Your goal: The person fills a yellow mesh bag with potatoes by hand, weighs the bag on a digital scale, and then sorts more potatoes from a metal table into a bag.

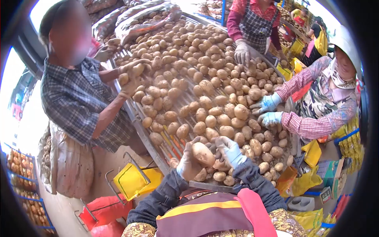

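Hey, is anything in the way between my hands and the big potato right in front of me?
Nothing visible. The potato sits between your left hand and right hand, both gloved and touching it, above the other potatoes.

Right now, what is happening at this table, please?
The person wearing the camera holds one potato in the left hand, with the right hand against it, at the near end of a sorting table covered with potatoes. A person in a checked shirt, one in an apron and one in a white hat also have hands on potatoes.
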Demonstrator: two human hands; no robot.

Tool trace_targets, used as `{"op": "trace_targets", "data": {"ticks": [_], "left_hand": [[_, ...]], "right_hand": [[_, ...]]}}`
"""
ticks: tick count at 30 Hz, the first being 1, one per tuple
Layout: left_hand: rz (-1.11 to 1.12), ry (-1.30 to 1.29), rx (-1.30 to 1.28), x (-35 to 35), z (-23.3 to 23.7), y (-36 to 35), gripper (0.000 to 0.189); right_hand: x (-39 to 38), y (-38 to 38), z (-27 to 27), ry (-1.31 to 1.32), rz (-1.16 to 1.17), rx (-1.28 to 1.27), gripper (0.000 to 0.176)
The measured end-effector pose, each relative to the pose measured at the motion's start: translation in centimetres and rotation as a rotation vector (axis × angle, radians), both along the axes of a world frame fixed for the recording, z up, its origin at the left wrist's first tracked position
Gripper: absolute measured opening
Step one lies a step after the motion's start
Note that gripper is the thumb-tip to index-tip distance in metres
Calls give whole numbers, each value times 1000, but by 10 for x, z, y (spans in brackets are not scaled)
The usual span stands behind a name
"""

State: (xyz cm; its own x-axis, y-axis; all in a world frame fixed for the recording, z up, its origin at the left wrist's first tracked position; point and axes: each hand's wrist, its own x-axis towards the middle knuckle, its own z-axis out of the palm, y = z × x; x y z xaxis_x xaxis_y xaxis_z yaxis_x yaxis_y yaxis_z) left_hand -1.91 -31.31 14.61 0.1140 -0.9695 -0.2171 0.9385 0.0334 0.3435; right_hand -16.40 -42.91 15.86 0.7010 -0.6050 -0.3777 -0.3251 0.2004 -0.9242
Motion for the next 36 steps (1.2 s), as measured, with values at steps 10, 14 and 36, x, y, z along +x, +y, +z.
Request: {"op": "trace_targets", "data": {"ticks": [10, 14, 36], "left_hand": [[38, -82, -31, 55, -89, 127, 59], [296, 20, 371, 46, -54, 213, 44], [186, -1531, 427, 141, -23, 180, 38]], "right_hand": [[40, 43, -100, 256, 568, -1420, 55], [43, 43, -98, 314, 670, -1314, 66], [38, 44, -99, 261, 608, -1288, 63]]}}
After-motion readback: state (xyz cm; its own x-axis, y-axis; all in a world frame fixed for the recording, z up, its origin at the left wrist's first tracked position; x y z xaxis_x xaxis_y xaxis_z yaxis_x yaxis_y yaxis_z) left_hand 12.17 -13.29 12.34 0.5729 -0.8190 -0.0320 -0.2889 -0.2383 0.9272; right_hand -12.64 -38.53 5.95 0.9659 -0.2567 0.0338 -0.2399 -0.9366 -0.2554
